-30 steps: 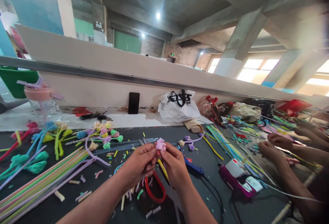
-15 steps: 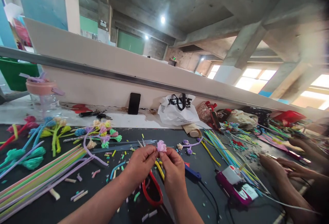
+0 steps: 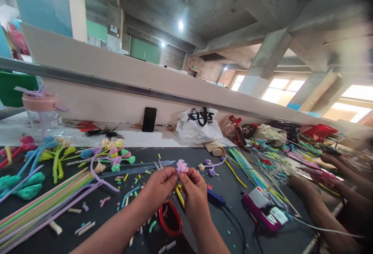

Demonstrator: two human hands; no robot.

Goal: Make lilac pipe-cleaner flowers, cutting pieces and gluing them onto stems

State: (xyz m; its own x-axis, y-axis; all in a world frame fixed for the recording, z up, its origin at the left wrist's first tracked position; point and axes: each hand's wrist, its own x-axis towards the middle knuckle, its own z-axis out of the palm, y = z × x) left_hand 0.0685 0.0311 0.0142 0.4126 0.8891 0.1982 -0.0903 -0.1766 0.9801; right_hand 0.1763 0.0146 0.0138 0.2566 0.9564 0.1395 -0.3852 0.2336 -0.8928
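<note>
The left hand [image 3: 159, 186] and right hand [image 3: 194, 191] both pinch the pink pipe-cleaner flower [image 3: 182, 165] above the dark counter [image 3: 227, 191]. The flower sits at twelve o'clock between their fingertips, equally near both, stem hidden downward between them.

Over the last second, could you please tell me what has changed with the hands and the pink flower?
Little has changed. The left hand and right hand still pinch the pink flower between their fingers, over the red scissors. A co-worker's hands at the right have shifted slightly. The straws and the white bag lie as before.
</note>
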